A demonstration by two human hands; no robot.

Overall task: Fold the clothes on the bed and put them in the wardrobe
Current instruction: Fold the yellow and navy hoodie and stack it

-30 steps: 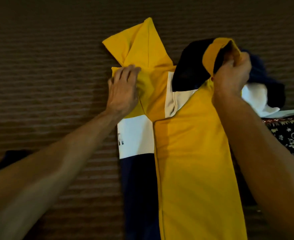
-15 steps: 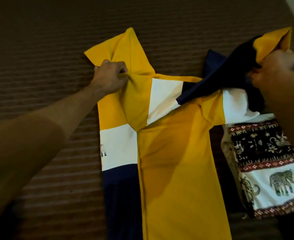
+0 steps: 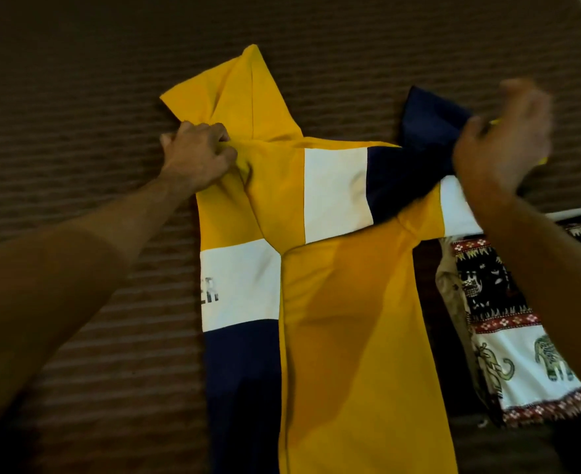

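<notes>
A yellow, white and navy hoodie (image 3: pixel 350 319) lies spread on the brown ribbed bedcover (image 3: pixel 77 97), hood pointing away from me. My left hand (image 3: pixel 196 155) grips a bunch of yellow fabric at the base of the hood. My right hand (image 3: pixel 501 138) is raised at the right, blurred by motion, over the navy end of the sleeve (image 3: pixel 426 159), which stretches out to the right. A sliver of yellow cuff shows behind its fingers; whether they hold the sleeve is unclear.
An elephant-print cloth (image 3: pixel 515 354) in black, white and red lies on the bed to the right of the hoodie, partly under my right forearm. Bare bedcover stretches to the left and beyond the hood.
The right hand has carried the sleeve from over the hoodie's chest out to the right, and the sleeve now lies stretched sideways. The left hand went from flat pressing to gripping the fabric.
</notes>
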